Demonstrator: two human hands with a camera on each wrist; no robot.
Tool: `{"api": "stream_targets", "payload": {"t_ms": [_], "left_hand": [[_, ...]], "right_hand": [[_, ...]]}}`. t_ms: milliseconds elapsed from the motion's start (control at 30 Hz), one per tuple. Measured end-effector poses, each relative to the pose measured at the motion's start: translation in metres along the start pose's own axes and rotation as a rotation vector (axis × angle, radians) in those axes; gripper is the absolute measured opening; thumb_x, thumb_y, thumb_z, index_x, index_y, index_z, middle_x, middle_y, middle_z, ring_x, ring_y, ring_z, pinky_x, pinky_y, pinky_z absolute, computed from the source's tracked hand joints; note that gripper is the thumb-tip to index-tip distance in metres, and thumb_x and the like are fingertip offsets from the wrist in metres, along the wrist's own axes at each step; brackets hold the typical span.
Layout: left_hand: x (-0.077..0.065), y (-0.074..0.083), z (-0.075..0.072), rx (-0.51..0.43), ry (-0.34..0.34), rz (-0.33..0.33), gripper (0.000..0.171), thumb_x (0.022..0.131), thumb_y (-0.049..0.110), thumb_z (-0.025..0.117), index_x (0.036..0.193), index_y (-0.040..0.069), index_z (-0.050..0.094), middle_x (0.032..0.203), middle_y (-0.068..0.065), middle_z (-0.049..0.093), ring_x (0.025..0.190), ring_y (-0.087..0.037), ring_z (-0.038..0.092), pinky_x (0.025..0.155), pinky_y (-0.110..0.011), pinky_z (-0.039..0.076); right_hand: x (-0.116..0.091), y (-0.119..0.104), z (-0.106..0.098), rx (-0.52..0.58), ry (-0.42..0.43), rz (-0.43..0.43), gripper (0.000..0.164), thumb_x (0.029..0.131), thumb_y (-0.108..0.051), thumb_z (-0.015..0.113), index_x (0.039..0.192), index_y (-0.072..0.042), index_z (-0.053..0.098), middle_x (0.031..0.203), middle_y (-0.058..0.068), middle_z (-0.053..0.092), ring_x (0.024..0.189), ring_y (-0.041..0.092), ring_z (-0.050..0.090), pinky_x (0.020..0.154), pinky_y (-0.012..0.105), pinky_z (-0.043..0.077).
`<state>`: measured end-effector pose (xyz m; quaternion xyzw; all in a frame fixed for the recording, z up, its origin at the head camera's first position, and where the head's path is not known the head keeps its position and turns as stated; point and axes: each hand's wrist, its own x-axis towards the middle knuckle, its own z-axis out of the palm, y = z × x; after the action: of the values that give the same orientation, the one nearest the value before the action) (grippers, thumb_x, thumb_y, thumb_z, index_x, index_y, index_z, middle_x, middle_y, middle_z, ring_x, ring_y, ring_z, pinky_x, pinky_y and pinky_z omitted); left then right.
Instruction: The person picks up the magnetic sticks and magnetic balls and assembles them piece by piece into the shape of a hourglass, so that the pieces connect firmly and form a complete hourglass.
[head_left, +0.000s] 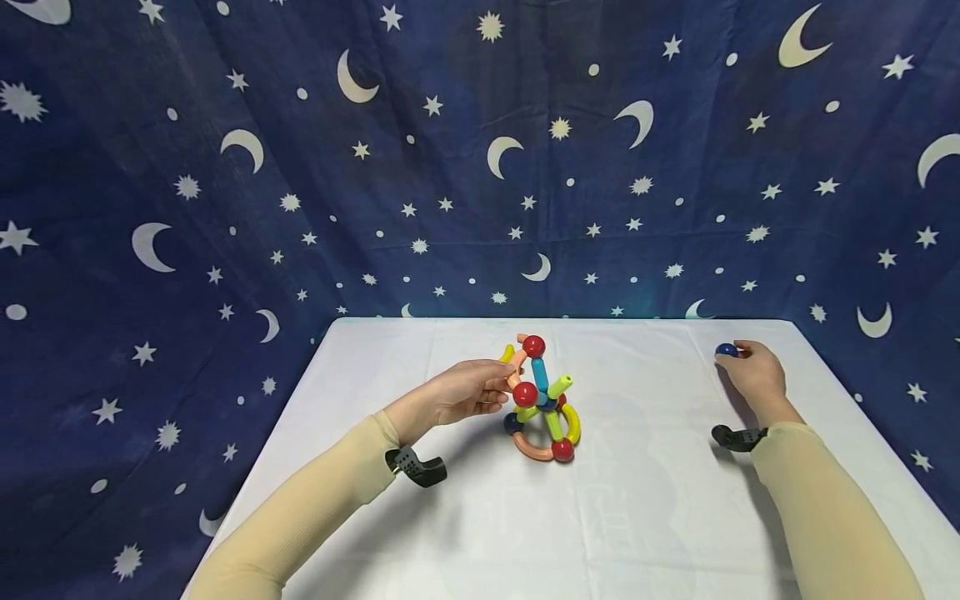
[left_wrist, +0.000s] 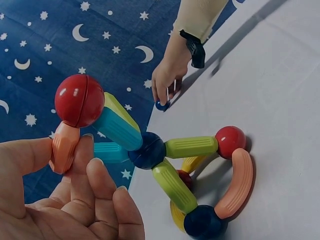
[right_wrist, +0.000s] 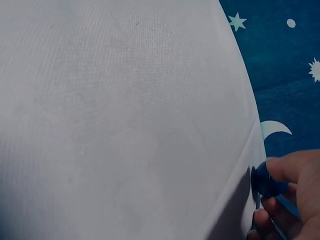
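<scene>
A built figure of coloured rods and balls stands on the table, left of centre. My left hand pinches its curved orange rod between thumb and fingers, just under a red ball. Blue rods and green rods meet at a dark blue ball in the middle. At the base are a red ball, a curved yellow rod and another curved orange rod. Far to the right, my right hand grips a loose blue ball near the table's back edge.
The table wears a white cloth. Behind it hangs a dark blue curtain with moons and stars. A black wrist strap piece sits on the left sleeve, another on the right.
</scene>
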<state>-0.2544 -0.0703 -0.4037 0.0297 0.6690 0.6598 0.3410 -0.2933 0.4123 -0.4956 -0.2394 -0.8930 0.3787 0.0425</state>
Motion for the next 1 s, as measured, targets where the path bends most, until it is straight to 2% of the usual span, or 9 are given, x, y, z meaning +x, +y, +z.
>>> {"api": "stream_targets", "payload": {"t_ms": [233, 567, 667, 800, 900, 1000], "left_hand": [[0.001, -0.001, 0.001, -0.009, -0.005, 0.009, 0.021, 0.102, 0.029, 0.064, 0.110, 0.010, 0.065, 0.089, 0.000, 0.064, 0.081, -0.014, 0.059, 0.078, -0.027, 0.052], [0.001, -0.001, -0.001, -0.012, -0.005, 0.004, 0.027, 0.103, 0.028, 0.062, 0.118, 0.006, 0.060, 0.086, 0.002, 0.063, 0.080, -0.014, 0.059, 0.078, -0.028, 0.052], [0.001, -0.001, 0.000, -0.017, 0.001, 0.002, 0.026, 0.102, 0.028, 0.062, 0.118, 0.007, 0.060, 0.086, 0.002, 0.064, 0.080, -0.014, 0.059, 0.080, -0.028, 0.052], [0.000, -0.001, 0.000, -0.019, 0.003, -0.003, 0.026, 0.102, 0.028, 0.063, 0.118, 0.007, 0.061, 0.086, 0.002, 0.064, 0.080, -0.014, 0.060, 0.082, -0.029, 0.052], [-0.001, -0.002, 0.000, -0.021, 0.004, 0.001, 0.024, 0.102, 0.028, 0.063, 0.116, 0.008, 0.064, 0.086, 0.002, 0.064, 0.080, -0.014, 0.060, 0.081, -0.029, 0.052], [-0.001, -0.002, 0.001, -0.023, 0.003, 0.010, 0.019, 0.102, 0.027, 0.063, 0.110, 0.009, 0.065, 0.087, 0.002, 0.064, 0.080, -0.014, 0.060, 0.080, -0.028, 0.051]], "right_hand": [[-0.005, -0.002, -0.004, -0.117, 0.018, -0.055, 0.059, 0.103, -0.028, 0.053, 0.145, 0.011, 0.041, 0.136, 0.035, 0.049, 0.122, 0.053, 0.048, 0.102, 0.062, 0.038], [-0.010, -0.004, 0.002, -0.164, 0.012, -0.054, 0.059, 0.104, -0.030, 0.050, 0.143, 0.013, 0.042, 0.139, 0.037, 0.047, 0.128, 0.057, 0.039, 0.106, 0.062, 0.034], [-0.012, -0.005, 0.005, -0.131, -0.012, -0.083, 0.061, 0.104, -0.033, 0.052, 0.142, 0.014, 0.044, 0.138, 0.037, 0.048, 0.127, 0.055, 0.045, 0.104, 0.060, 0.040], [-0.020, -0.015, 0.012, -0.026, -0.049, -0.172, 0.067, 0.104, -0.039, 0.054, 0.142, 0.015, 0.043, 0.129, 0.033, 0.052, 0.117, 0.047, 0.053, 0.090, 0.053, 0.050], [-0.032, -0.031, 0.017, 0.048, -0.084, -0.278, 0.069, 0.103, -0.044, 0.057, 0.140, 0.014, 0.046, 0.124, 0.029, 0.055, 0.110, 0.042, 0.055, 0.081, 0.044, 0.049], [-0.046, -0.048, 0.021, 0.096, -0.124, -0.362, 0.070, 0.100, -0.050, 0.060, 0.137, 0.009, 0.052, 0.122, 0.027, 0.059, 0.109, 0.039, 0.057, 0.082, 0.042, 0.048]]}}
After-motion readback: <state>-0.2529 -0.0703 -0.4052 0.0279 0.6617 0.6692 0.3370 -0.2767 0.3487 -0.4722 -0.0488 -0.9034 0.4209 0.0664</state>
